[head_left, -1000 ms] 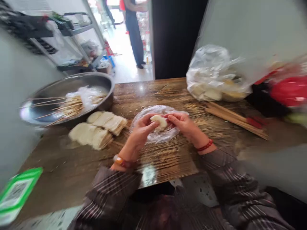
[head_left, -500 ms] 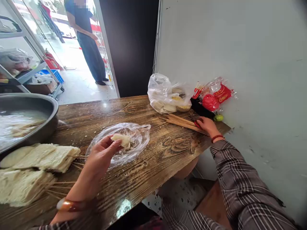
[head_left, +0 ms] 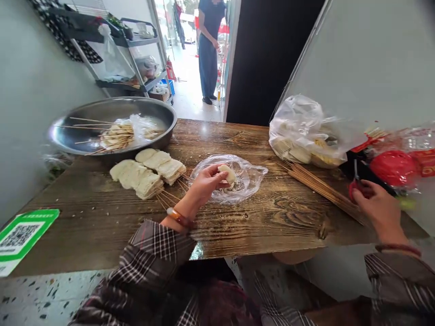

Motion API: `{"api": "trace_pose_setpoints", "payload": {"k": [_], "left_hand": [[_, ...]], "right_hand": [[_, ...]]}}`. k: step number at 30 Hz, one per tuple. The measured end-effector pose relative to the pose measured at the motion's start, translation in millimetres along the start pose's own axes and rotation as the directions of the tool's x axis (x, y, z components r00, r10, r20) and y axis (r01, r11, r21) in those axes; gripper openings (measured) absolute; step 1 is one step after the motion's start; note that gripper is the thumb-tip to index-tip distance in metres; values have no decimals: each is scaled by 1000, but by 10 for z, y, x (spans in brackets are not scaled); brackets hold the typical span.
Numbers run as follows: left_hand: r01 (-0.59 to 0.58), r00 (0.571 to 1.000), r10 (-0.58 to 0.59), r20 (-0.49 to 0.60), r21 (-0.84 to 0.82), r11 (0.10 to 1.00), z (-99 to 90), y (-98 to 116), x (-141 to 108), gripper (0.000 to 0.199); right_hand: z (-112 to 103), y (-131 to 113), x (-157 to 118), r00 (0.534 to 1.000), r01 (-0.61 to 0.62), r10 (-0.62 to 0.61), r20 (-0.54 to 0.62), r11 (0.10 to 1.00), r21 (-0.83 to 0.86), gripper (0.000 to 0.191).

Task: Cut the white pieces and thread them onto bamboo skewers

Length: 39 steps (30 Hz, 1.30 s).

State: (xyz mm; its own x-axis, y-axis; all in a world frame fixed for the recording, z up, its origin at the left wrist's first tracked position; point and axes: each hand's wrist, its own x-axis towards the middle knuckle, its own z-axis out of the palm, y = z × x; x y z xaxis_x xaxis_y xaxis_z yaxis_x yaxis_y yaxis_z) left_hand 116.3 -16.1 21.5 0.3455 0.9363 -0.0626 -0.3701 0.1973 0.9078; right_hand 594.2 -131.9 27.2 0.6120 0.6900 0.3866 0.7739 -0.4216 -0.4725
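Observation:
My left hand pinches a pale, soft-looking slice of food between thumb and fingers, over a clear plastic bag with crumbs on it. My right hand is closed around the red handle of what looks like scissors, blade end pointing up. Beside it on the table lies a bundle of thin wooden skewers. Left of the plastic bag, two stacks of pale spongy slices on skewers lie with their sticks toward my left hand.
A large metal basin at the back left holds skewered slices. At the back right stand a white plastic bag of pale pieces and red packaging. A green QR card lies front left. A person stands at the doorway.
My view has swung left, bringing the whole basin and QR card in. The right hand has lifted the scissors, blade now upward beside the skewers. The left still holds the slice.

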Motion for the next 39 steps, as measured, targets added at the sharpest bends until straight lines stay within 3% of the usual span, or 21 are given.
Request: {"api": "trace_pose_setpoints", "payload": {"k": [1, 3, 5, 8, 12, 14, 18, 20, 23, 28, 39], "left_hand": [[5, 1000, -5, 9, -8, 1000, 4, 5, -4, 48], [4, 1000, -4, 11, -16, 1000, 9, 17, -8, 45], [6, 1000, -6, 3, -22, 1000, 11, 23, -8, 43], [12, 1000, -13, -14, -43, 999, 6, 19, -2, 45], [-1, 1000, 0, -26, -38, 999, -7, 4, 5, 48], [-19, 999, 18, -34, -27, 999, -9, -5, 1, 48], [-58, 997, 57, -50, -28, 998, 6, -16, -14, 46], [-64, 997, 62, -50, -36, 997, 20, -15, -19, 44], [-68, 997, 67, -42, -41, 997, 40, -12, -26, 43], [-78, 997, 78, -15, -13, 997, 42, -27, -33, 46], [-57, 998, 57, -4, 50, 997, 106, -106, -35, 46]], "right_hand": [[-16, -98, -117, 998, -49, 56, -21, 968, 245, 35], [-26, -371, -389, 989, -140, 138, 56, 730, 669, 32], [2, -716, -670, 964, -247, 48, 263, 536, 807, 26], [137, -1259, -995, 866, -363, -167, 471, 438, 822, 41], [459, -1793, -1153, 716, -322, -447, 537, 470, 821, 55], [621, -1937, -1157, 688, -226, -511, 516, 525, 821, 56], [812, -2040, -1159, 645, 94, -645, 410, 599, 795, 52], [838, -2035, -1170, 592, 242, -723, 355, 580, 778, 54], [843, -1998, -1179, 526, 346, -787, 322, 544, 765, 62], [867, -1952, -1160, 501, 382, -804, 321, 538, 751, 65], [928, -1968, -1166, 543, 379, -788, 291, 539, 752, 64]]}}
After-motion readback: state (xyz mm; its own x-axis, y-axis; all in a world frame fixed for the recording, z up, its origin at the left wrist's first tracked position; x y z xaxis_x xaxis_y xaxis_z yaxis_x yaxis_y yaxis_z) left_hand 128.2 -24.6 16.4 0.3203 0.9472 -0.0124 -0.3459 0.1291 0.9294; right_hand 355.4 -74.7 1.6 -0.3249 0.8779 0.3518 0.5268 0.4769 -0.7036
